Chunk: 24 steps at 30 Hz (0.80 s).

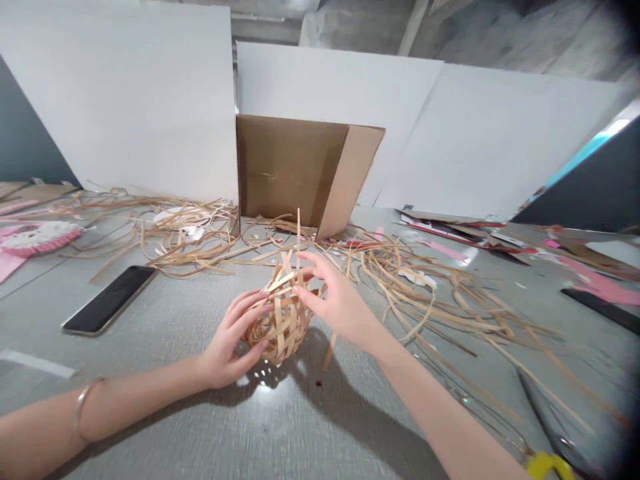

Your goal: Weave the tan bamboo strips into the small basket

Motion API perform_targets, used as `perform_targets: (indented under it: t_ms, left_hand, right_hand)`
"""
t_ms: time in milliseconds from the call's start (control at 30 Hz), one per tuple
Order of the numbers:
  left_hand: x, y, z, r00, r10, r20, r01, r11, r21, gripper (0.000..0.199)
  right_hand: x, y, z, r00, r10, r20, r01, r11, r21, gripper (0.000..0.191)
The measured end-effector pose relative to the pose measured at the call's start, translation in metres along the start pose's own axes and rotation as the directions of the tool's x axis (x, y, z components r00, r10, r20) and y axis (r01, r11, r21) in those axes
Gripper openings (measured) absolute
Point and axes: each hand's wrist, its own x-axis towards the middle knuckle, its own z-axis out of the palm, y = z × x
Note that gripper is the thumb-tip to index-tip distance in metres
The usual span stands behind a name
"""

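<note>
A small woven basket [285, 327] of flat tan strips is tilted on the grey table in front of me, with loose strip ends poking up from its rim. My left hand [233, 340] grips its left side, fingers over the top edge and thumb low on the wall. At the upper right of the basket, my right hand [333, 293] pinches an upright strip [299, 233] between thumb and fingers. Another strip end [329, 352] hangs down to the right of the weave. The far side of the basket is hidden.
An open cardboard box [290, 173] stands at the back among tangled loose strips [390, 267]. A phone [110, 300] lies at left, near a pink and white round piece [40, 238]. Scissors with a yellow handle [550, 465] lie at the lower right. White panels [340, 87] close off the back.
</note>
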Motion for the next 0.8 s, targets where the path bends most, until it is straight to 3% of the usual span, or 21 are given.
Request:
perform_targets:
  t_ms: [133, 300, 467, 800]
  left_hand:
    - [0.001, 0.0, -0.002, 0.993, 0.098, 0.07, -0.105, 0.989, 0.103, 0.062]
    - [0.005, 0.003, -0.006, 0.976, 0.186, 0.111, -0.206, 0.955, 0.213, 0.063]
    - [0.005, 0.005, -0.006, 0.973, 0.192, 0.125, -0.219, 0.94, 0.263, 0.065]
    - [0.004, 0.002, -0.005, 0.982, 0.145, 0.12, -0.17, 0.959, 0.227, 0.071]
  right_hand:
    - [-0.002, -0.004, -0.002, 0.996, 0.067, 0.065, -0.069, 0.997, 0.027, 0.064]
    - [-0.002, -0.009, -0.001, 0.99, 0.113, 0.086, -0.112, 0.994, -0.01, 0.049]
    - [-0.003, -0.012, -0.005, 0.99, 0.086, 0.108, -0.084, 0.996, -0.023, 0.025]
    - [-0.004, -0.01, -0.002, 0.998, -0.033, 0.062, 0.035, 0.999, -0.036, 0.018]
